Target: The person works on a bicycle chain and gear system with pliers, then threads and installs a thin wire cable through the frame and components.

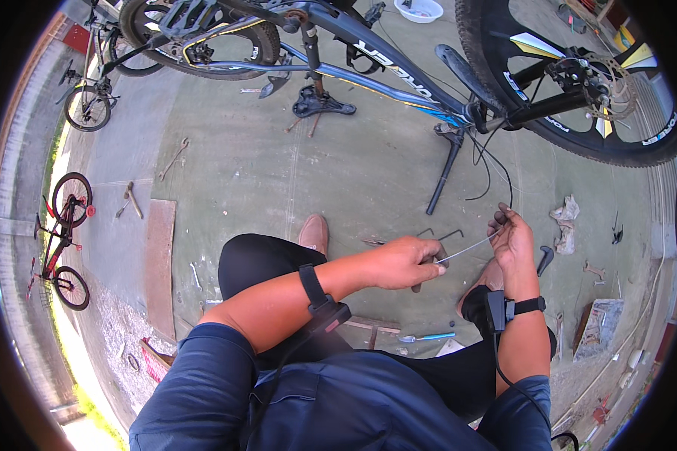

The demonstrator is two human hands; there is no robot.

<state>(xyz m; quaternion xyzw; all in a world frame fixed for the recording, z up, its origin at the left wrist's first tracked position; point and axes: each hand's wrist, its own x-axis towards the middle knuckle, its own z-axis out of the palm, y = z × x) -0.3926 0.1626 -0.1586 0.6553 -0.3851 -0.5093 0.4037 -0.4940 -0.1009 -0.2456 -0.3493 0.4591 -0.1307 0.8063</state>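
A thin bare metal cable (470, 247) runs between my two hands. My left hand (412, 263) is closed, pinching one end of it between thumb and fingers. My right hand (513, 239) is closed around the place where the bare cable meets a black cable housing (511, 184). That housing curves up to the front of an upside-down bicycle (384, 64) with a grey and blue frame. Its black handlebar (444, 171) points down toward the floor, and its saddle (323, 102) rests on the ground. The front wheel (530, 113) is at the upper right.
Hex keys (450, 234) lie just beyond my hands. A blue-handled tool (427, 337) lies close to my body. A crumpled rag (566, 223) is at the right, a hammer (133, 200) and wrench (174, 159) at the left. A red and black bicycle (64, 237) stands far left.
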